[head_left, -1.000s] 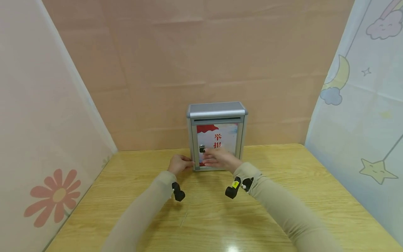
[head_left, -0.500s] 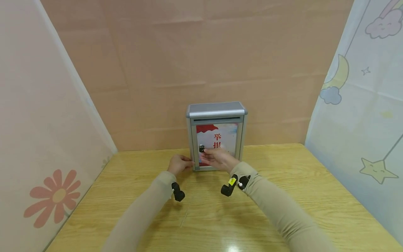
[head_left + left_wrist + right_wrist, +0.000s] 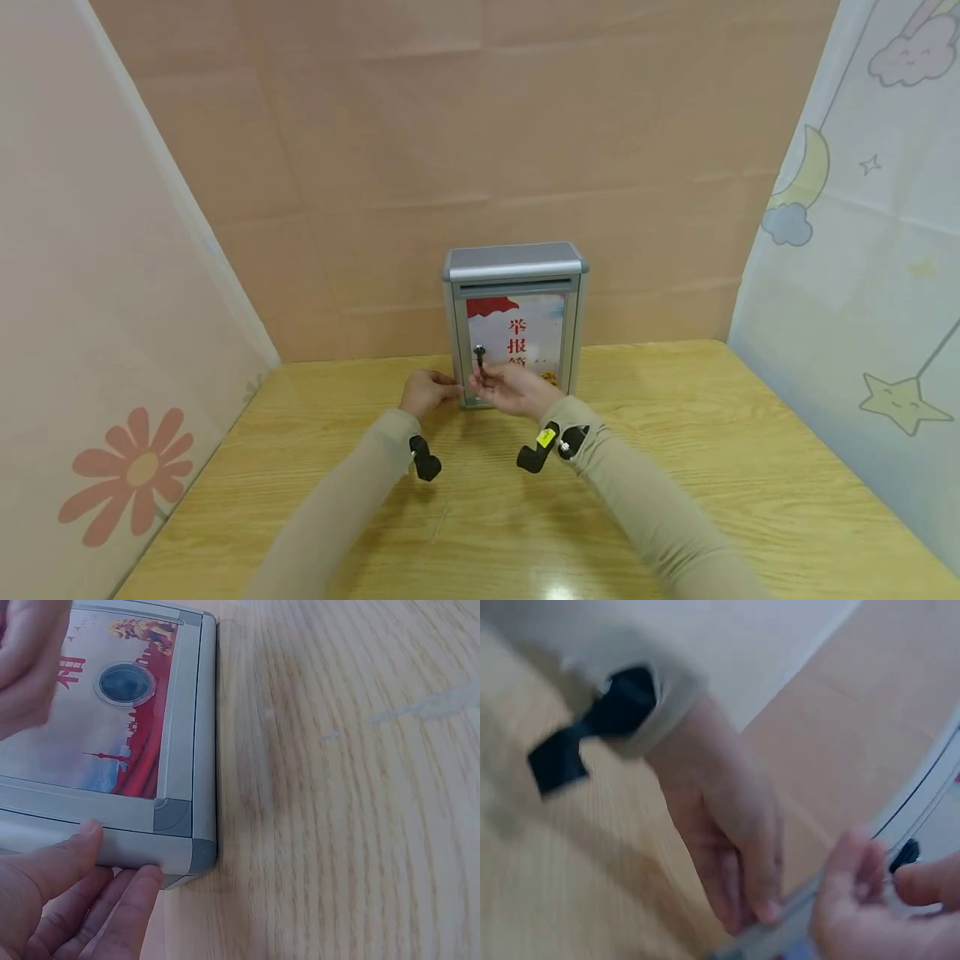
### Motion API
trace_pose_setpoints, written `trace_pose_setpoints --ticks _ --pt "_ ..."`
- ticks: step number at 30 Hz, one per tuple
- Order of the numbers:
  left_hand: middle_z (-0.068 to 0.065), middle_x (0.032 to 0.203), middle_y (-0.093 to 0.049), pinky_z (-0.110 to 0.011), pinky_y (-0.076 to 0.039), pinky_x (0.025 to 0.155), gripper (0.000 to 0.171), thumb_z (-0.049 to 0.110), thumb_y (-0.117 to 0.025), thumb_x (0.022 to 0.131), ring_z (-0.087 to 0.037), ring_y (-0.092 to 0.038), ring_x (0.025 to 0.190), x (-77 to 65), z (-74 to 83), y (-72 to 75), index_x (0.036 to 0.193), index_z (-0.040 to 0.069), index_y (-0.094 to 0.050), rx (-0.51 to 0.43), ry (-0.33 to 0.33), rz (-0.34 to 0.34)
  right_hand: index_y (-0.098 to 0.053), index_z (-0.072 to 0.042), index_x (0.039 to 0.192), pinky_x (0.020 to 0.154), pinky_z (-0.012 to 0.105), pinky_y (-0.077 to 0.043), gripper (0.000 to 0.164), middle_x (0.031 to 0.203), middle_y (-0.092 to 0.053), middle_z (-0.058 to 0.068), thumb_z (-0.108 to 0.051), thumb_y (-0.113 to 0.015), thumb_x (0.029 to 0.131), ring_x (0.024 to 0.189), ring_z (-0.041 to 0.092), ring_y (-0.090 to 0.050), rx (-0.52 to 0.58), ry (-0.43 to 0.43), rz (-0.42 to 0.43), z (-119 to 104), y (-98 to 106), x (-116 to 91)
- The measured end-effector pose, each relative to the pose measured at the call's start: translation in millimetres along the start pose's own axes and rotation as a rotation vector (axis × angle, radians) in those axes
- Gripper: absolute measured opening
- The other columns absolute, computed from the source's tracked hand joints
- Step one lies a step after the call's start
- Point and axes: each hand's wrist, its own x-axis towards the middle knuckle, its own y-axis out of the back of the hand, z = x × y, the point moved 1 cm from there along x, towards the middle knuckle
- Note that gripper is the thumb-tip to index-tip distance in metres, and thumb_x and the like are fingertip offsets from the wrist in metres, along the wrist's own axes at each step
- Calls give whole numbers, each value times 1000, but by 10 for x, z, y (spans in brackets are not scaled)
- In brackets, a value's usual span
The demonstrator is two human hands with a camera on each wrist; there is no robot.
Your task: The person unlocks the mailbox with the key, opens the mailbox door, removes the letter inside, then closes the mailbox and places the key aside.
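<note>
A grey metal letter box [image 3: 514,260] with a red-and-white printed door stands upright at the back of the wooden table [image 3: 712,467]. My left hand [image 3: 427,390] holds its lower left corner, thumb [image 3: 79,844] on the front frame and fingers [image 3: 127,900] along the side. My right hand [image 3: 510,387] is in front of the door's lower left and pinches a small black-headed key [image 3: 479,357] [image 3: 905,855] close to the door. The round lock [image 3: 124,684] shows in the left wrist view with no key visible in it. The right wrist view is blurred.
A peach backdrop rises right behind the box. A flower-print sheet [image 3: 127,467] closes the left side and a moon-and-star sheet [image 3: 862,292] the right. Black camera mounts [image 3: 424,460] [image 3: 534,454] sit on both wrists.
My right hand has slid down and left off the door front and turned, so more of the red print shows and the black key stands out. The left hand and box have stayed put.
</note>
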Motion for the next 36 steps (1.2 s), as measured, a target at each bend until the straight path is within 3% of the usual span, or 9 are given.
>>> trace_pose_setpoints --ticks 2,6,9,16,20,25,30,36 --pt "-19 99 -71 -43 -58 82 26 10 -75 84 -35 -69 93 -13 15 4 103 -7 -71 -11 2 -4 -47 9 122 86 26 -54 29 102 -53 12 -12 -35 106 87 16 -56 -255 55 40 -49 4 -33" --pt "-20 102 -70 -43 -58 83 25 9 -75 84 -33 -69 93 -37 50 8 103 -7 -70 -25 3 -8 -44 15 134 92 38 -54 46 112 -60 27 -22 -35 107 96 34 -63 -811 168 116 -177 -25 -138" --pt "-20 101 -71 -43 -58 82 24 8 -75 84 -29 -70 87 -46 64 3 102 -7 -71 -15 -6 0 -45 13 135 96 44 -52 49 123 -59 29 -26 -35 107 112 40 -59 -1016 215 129 -239 -70 -191" --pt "-18 94 -73 -39 -60 77 20 7 -76 83 -25 -71 81 -46 61 4 97 -7 -73 4 -39 3 -49 15 130 97 46 -50 48 119 -61 29 -25 -40 106 109 39 -62 -1019 203 105 -269 -100 -159" --pt "-15 88 -73 -35 -60 71 19 8 -77 82 -20 -71 75 -44 50 25 93 -7 -73 -16 -62 -24 -56 15 121 94 44 -53 44 110 -63 27 -23 -43 105 95 32 -66 -988 193 116 -267 -93 -121" --pt "-17 92 -72 -38 -60 75 19 7 -76 83 -22 -71 77 3 17 18 95 -8 -72 -37 -54 -27 -59 16 114 87 38 -57 42 97 -64 19 -23 -44 105 83 20 -64 -949 190 114 -264 -91 -96" --pt "-21 97 -71 -43 -58 82 20 3 -73 84 -26 -71 83 18 7 -8 99 -10 -71 -39 -27 -4 -56 16 117 95 43 -52 40 90 -62 13 -20 -44 104 78 16 -63 -858 163 84 -262 -93 -114" --pt "-21 101 -70 -44 -58 83 21 2 -73 84 -22 -71 81 2 20 -12 101 -10 -70 -40 -29 -10 -53 15 119 97 44 -51 37 86 -60 10 -17 -43 105 71 11 -60 -814 140 47 -257 -74 -163"
